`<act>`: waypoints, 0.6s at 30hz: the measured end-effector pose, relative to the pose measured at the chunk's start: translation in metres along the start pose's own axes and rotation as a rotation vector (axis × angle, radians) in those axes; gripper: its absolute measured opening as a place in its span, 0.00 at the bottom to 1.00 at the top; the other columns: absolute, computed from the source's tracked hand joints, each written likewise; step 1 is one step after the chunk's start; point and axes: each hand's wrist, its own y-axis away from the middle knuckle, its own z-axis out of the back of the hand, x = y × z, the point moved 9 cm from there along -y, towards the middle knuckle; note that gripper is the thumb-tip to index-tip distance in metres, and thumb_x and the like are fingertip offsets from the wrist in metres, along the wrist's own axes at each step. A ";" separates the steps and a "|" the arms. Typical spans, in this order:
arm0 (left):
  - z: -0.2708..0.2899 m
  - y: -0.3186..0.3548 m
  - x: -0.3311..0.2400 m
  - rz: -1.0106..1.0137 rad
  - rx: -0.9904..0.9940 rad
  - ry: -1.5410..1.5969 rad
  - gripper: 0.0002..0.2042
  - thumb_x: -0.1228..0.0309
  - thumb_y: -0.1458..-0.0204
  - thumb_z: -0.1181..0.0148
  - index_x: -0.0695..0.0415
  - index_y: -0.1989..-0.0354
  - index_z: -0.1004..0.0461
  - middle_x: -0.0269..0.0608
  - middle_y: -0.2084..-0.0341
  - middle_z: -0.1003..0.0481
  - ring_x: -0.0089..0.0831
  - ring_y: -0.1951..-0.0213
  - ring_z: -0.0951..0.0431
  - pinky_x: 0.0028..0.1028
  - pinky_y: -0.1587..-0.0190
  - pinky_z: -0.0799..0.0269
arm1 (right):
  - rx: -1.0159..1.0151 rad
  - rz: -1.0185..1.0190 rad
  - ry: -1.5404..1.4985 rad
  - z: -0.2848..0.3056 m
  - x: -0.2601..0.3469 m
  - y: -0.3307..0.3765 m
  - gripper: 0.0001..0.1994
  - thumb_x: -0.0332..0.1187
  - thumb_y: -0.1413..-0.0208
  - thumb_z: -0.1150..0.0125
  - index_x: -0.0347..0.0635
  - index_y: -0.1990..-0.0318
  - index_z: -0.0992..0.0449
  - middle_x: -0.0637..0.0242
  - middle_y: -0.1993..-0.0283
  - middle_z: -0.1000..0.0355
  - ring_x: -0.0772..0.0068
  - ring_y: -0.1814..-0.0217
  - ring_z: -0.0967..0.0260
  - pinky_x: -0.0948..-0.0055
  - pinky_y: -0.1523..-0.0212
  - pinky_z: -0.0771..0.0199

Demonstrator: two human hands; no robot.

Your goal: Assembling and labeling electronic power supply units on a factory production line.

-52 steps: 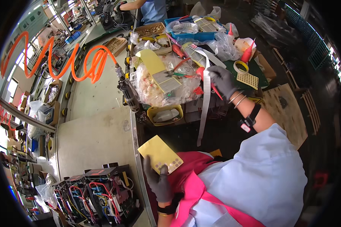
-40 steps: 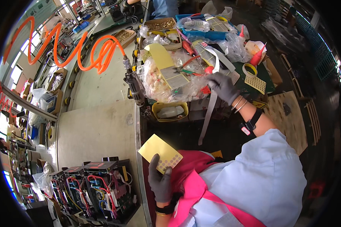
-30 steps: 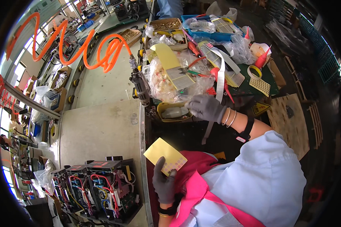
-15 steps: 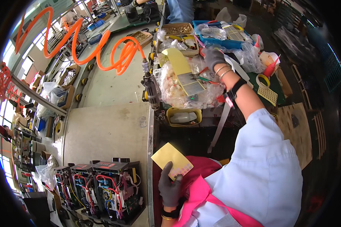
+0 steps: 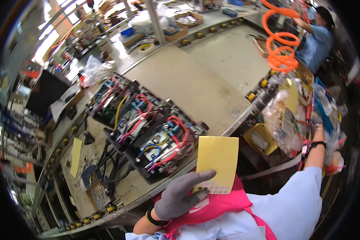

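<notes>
My left hand (image 5: 180, 197), in a grey glove, holds a yellow sheet (image 5: 218, 160) by its lower edge; a row of small round dots runs along the sheet's bottom. It is raised in front of my pink apron, just right of an open electrical unit (image 5: 146, 126) with red, blue and yellow wires on the workbench. My right arm stretches out to the far right. My right hand (image 5: 317, 127) reaches in among plastic bags (image 5: 284, 120) and a blue tray (image 5: 322, 110), and its fingers are hidden.
A yellow bin (image 5: 262, 138) hangs at the bench edge below the bags. An orange coiled hose (image 5: 282, 40) hangs at upper right beside another person in blue (image 5: 318, 38). A tape roll (image 5: 146, 47), boxes and a loose yellow slip (image 5: 76, 156) lie on the benches.
My view has swung left onto the wired unit. My left hand has lifted the yellow sheet higher. My right arm stays stretched toward the bags and tray.
</notes>
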 end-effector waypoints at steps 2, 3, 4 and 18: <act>0.018 0.010 -0.006 0.030 -0.106 0.013 0.25 0.83 0.55 0.36 0.60 0.45 0.29 0.49 0.54 0.24 0.39 0.52 0.23 0.29 0.51 0.28 | -0.086 0.054 -0.131 0.024 0.040 0.026 0.14 0.34 0.41 0.45 0.41 0.50 0.24 0.64 0.59 0.25 0.74 0.59 0.29 0.71 0.57 0.28; 0.029 0.017 -0.006 0.037 -0.186 0.015 0.24 0.83 0.54 0.37 0.62 0.45 0.30 0.49 0.54 0.24 0.37 0.51 0.23 0.29 0.49 0.29 | -0.128 0.076 -0.198 0.037 0.045 0.030 0.14 0.34 0.41 0.45 0.42 0.50 0.24 0.65 0.59 0.25 0.74 0.59 0.29 0.72 0.57 0.28; 0.042 0.025 -0.008 0.023 -0.289 0.089 0.23 0.83 0.53 0.37 0.64 0.45 0.31 0.49 0.53 0.25 0.36 0.50 0.24 0.29 0.48 0.29 | -0.172 0.095 -0.262 0.057 0.040 0.035 0.14 0.34 0.41 0.45 0.42 0.49 0.24 0.66 0.59 0.25 0.74 0.60 0.29 0.72 0.58 0.28; 0.123 0.050 -0.012 -0.144 -0.876 0.128 0.19 0.83 0.50 0.42 0.59 0.50 0.36 0.36 0.60 0.33 0.23 0.58 0.28 0.23 0.55 0.29 | -0.243 0.479 -1.265 0.200 0.332 0.180 0.11 0.29 0.40 0.47 0.40 0.51 0.27 0.69 0.60 0.30 0.84 0.74 0.37 0.82 0.74 0.34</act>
